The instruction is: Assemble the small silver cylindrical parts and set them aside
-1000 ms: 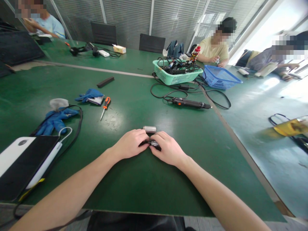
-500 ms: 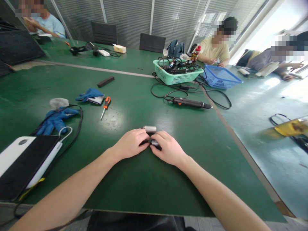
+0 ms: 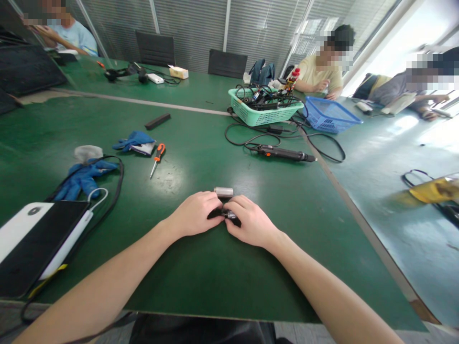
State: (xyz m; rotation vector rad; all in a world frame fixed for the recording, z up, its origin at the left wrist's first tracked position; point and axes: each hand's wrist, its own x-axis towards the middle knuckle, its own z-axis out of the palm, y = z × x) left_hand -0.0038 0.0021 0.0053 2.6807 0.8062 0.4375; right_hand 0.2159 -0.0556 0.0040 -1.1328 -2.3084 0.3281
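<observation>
My left hand (image 3: 201, 213) and my right hand (image 3: 250, 220) meet low over the green table (image 3: 222, 282), fingertips almost touching. Between them is a small black shiny part (image 3: 230, 214), mostly covered by the fingers, so its kind cannot be made out. My right thumb and fingers pinch it. Curled toward the same part, the left fingers close at its left end. Just beyond the fingertips lies a short silver cylinder (image 3: 224, 192) on its side.
An orange-handled screwdriver (image 3: 158, 160), blue gloves (image 3: 84, 179) and a white-and-black device (image 3: 43, 239) lie on the left. Farther off are a black electric screwdriver (image 3: 285, 154) with its cord, a green basket (image 3: 263, 116) of cables and a blue basket (image 3: 324, 119). Several people sit around.
The fingers of both hands have shifted slightly around the small black part, which is turned a little. The silver cylinder has stayed in place. A person at the back moved a hand.
</observation>
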